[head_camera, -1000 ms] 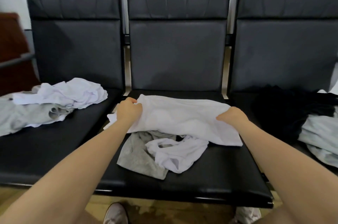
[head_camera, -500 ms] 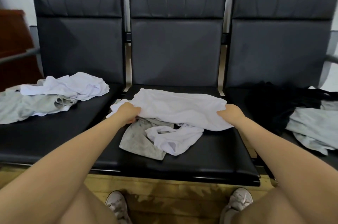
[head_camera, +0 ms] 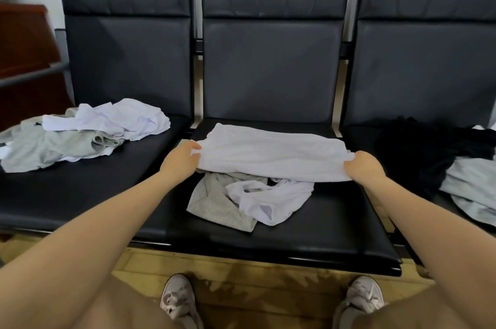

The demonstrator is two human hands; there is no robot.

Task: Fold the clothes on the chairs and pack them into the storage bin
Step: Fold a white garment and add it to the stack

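**Op:** Logging from my feed, far left first. Dark red wooden furniture [head_camera: 24, 41] at the edge, with a grey metal armrest bar [head_camera: 32, 75] across it. Left chair [head_camera: 126, 60]: black padded seat carrying a heap of clothes, a grey garment [head_camera: 40, 148] underneath and a crumpled white garment [head_camera: 115, 119] on top towards the backrest.

**Obs:** And the hands?

**Op:** Left hand [head_camera: 179, 160] sits at the left front corner of the middle chair [head_camera: 271, 73]. Its fingers are curled and pinching the left edge of the folded white shirt [head_camera: 271, 154]. The shirt lies across the back half of that seat, stretched flat between both hands, its near edge lifted slightly.

**Obs:** Anything beneath it?

**Op:** Yes. A small grey garment [head_camera: 214, 202] and a tangled white garment [head_camera: 271, 202] lie on the seat just in front of the shirt, partly tucked under its near edge, touching each other.

**Obs:** Right side?

**Op:** Right hand [head_camera: 366, 169] grips the shirt's right end, fingers closed over the cloth, thumb side inward. Beyond it, the right chair [head_camera: 426, 65] holds a black garment [head_camera: 418, 151] towards the back and a pale grey garment [head_camera: 475, 189] overlapping it at the frame edge.

**Obs:** Floor?

**Op:** Yellowish worn flooring [head_camera: 255, 283], with two grey-white sneakers [head_camera: 178, 296] at the bottom, between bare knees. Storage bin: nowhere on my feed.
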